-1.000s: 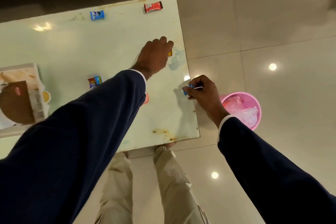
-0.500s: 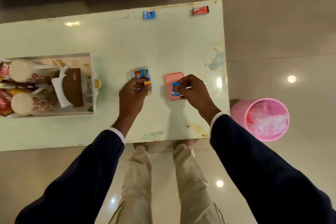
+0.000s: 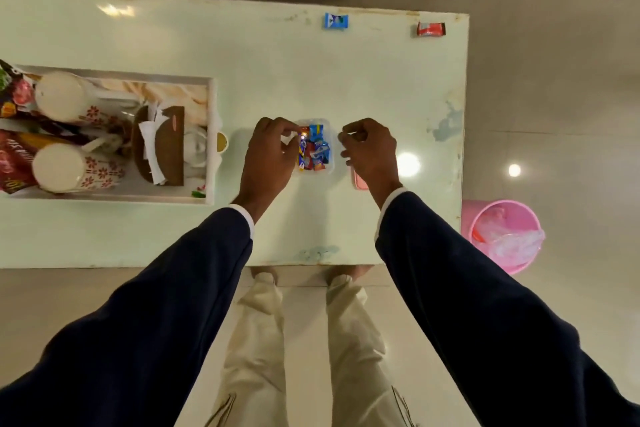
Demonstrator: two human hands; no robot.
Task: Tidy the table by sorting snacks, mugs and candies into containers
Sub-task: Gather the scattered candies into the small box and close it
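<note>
Well to the left of both hands, a white tray (image 3: 211, 135) already holds 2 floral mugs (image 3: 65, 97) lying on their sides, snack packets (image 3: 14, 163) and a brown napkin holder (image 3: 169, 146), so that sorting looks mostly done. The left hand (image 3: 268, 152) pinches a small orange candy (image 3: 304, 131) at the rim of the clear candy box (image 3: 330, 149), probably to drop it onto the wrappers piled inside. The right hand (image 3: 370, 149) hovers just right of the box, fingers curled; whether it holds anything I cannot tell. A pink lid (image 3: 360, 182) lies partly under it, likely for closing the box. Far beyond the hands, 2 candies remain on the counter (image 3: 346, 80): a blue one (image 3: 336, 21) and a red one (image 3: 430, 28). A pink bin (image 3: 504, 236) stands on the floor, right of the counter.
</note>
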